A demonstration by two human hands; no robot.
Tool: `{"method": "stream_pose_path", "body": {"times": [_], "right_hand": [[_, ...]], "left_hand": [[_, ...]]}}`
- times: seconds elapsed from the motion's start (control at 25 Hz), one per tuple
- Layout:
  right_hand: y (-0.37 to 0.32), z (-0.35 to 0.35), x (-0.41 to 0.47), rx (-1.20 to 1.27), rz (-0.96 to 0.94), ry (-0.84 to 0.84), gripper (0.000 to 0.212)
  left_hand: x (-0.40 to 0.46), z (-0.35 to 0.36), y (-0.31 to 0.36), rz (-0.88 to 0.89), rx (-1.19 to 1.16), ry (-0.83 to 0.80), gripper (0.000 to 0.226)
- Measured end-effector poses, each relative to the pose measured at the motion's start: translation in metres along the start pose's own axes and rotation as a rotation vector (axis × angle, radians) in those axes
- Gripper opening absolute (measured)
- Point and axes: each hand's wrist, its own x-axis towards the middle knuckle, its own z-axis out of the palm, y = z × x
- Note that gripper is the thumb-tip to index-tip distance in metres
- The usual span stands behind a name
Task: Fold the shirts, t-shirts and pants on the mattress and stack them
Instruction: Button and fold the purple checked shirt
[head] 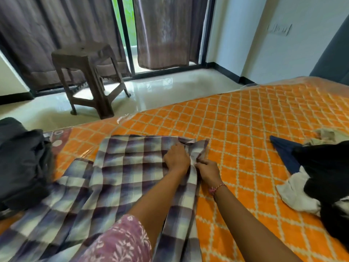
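**Plaid shirt on the mattress, one side being folded in**

Nearest the camera, a floral-print sleeve [120,241] covers the left upper arm, which reaches out over the plaid shirt [117,178] spread flat on the orange quilted mattress [255,129]. Left hand [176,157] lies on the cloth near the collar end, fingers bent down over it; whether its grip pinches fabric or only presses I cannot tell. Right hand [207,172], just beside it, pinches the shirt's right edge between curled fingers.

Judged from this, the step in hand is the first lengthwise fold. Next, that edge needs carrying across while the left hand pins the crease.

Count: one plaid shirt in work; one dark heap [22,163] at left; one mixed heap [321,178] of black, navy and white garments at right, pieces uncountable. One stool [88,72] stands on the floor.
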Motion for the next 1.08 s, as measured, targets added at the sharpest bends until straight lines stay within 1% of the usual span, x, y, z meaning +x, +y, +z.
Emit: {"method": "stream_pose_path", "body": {"times": [0.08, 0.16, 0.2, 0.24, 0.28, 0.36, 0.4, 0.44, 0.48, 0.52, 0.56, 0.6, 0.64, 0.68, 0.72, 0.76, 0.8, 0.84, 0.88, 0.92, 0.96, 1.0, 1.04, 1.08], "right_hand": [[0.003, 0.004, 0.003, -0.033, 0.006, -0.01, 0.019], [0.004, 0.007, 0.006, -0.068, -0.008, -0.029, 0.015], [0.002, 0.007, 0.008, -0.066, -0.013, -0.034, 0.017], [-0.002, 0.004, 0.01, -0.036, -0.02, -0.007, 0.019], [-0.005, 0.0, 0.015, 0.014, -0.029, 0.058, 0.021], [-0.007, -0.007, 0.03, 0.04, -0.005, 0.213, 0.028], [-0.008, -0.009, 0.036, 0.038, 0.014, 0.226, 0.032], [-0.011, -0.008, 0.039, 0.068, 0.053, 0.181, 0.035], [-0.015, -0.004, 0.039, 0.119, 0.105, 0.098, 0.036], [-0.02, 0.001, 0.04, 0.133, 0.155, 0.012, 0.035], [-0.024, 0.006, 0.041, 0.084, 0.169, -0.059, 0.034], [-0.029, 0.009, 0.044, 0.013, 0.165, -0.091, 0.036], [-0.035, 0.012, 0.049, -0.029, 0.144, -0.083, 0.037], [-0.039, 0.014, 0.055, 0.005, 0.123, -0.042, 0.038], [-0.043, 0.016, 0.059, 0.096, 0.092, 0.003, 0.037], [-0.046, 0.018, 0.061, 0.151, 0.061, 0.065, 0.033], [-0.047, 0.019, 0.062, 0.147, 0.027, 0.106, 0.029], [-0.048, 0.022, 0.056, 0.076, 0.004, 0.124, 0.025], [-0.047, 0.026, 0.049, -0.014, -0.021, 0.124, 0.025], [-0.042, 0.03, 0.042, -0.135, -0.062, 0.14, 0.034], [-0.037, 0.036, 0.031, -0.309, -0.166, 0.182, 0.046], [-0.034, 0.044, 0.017, -0.489, -0.329, 0.205, 0.053], [-0.025, 0.054, 0.008, -0.656, -0.509, 0.163, 0.057], [-0.015, 0.062, 0.004, -0.784, -0.613, 0.091, 0.058]], "left_hand": [[0.01, 0.007, 0.0, 0.136, 0.136, 0.046, 0.046], [0.024, 0.014, -0.005, 0.359, 0.255, 0.046, 0.044], [0.031, 0.01, -0.011, 0.441, 0.28, 0.014, 0.038], [0.039, 0.0, -0.017, 0.461, 0.184, -0.016, 0.029], [0.05, -0.016, -0.02, 0.409, -0.023, -0.049, 0.025], [0.064, -0.046, -0.033, 0.205, -0.557, -0.069, 0.026], [0.067, -0.061, -0.041, 0.03, -0.841, -0.099, 0.025], [0.066, -0.069, -0.052, -0.128, -1.005, -0.187, 0.025], [0.062, -0.072, -0.062, -0.228, -1.071, -0.33, 0.023], [0.058, -0.069, -0.071, -0.217, -0.971, -0.457, 0.023], [0.053, -0.062, -0.078, -0.129, -0.798, -0.57, 0.023], [0.053, -0.057, -0.082, -0.048, -0.661, -0.57, 0.014], [0.054, -0.058, -0.082, -0.009, -0.664, -0.5, 0.003], [0.059, -0.063, -0.081, -0.062, -0.769, -0.409, 0.013], [0.067, -0.068, -0.082, -0.14, -0.976, -0.304, 0.015], [0.071, -0.073, -0.085, -0.219, -1.151, -0.253, 0.009], [0.075, -0.072, -0.09, -0.278, -1.249, -0.261, 0.017], [0.072, -0.071, -0.093, -0.347, -1.26, -0.351, 0.035], [0.067, -0.066, -0.097, -0.391, -1.17, -0.462, 0.05], [0.058, -0.056, -0.098, -0.414, -1.063, -0.565, 0.055], [0.053, -0.045, -0.098, -0.422, -0.994, -0.579, 0.054], [0.048, -0.039, -0.095, -0.441, -0.992, -0.516, 0.045], [0.047, -0.031, -0.095, -0.465, -1.043, -0.441, 0.036], [0.046, -0.029, -0.096, -0.518, -1.142, -0.373, 0.031]]}}
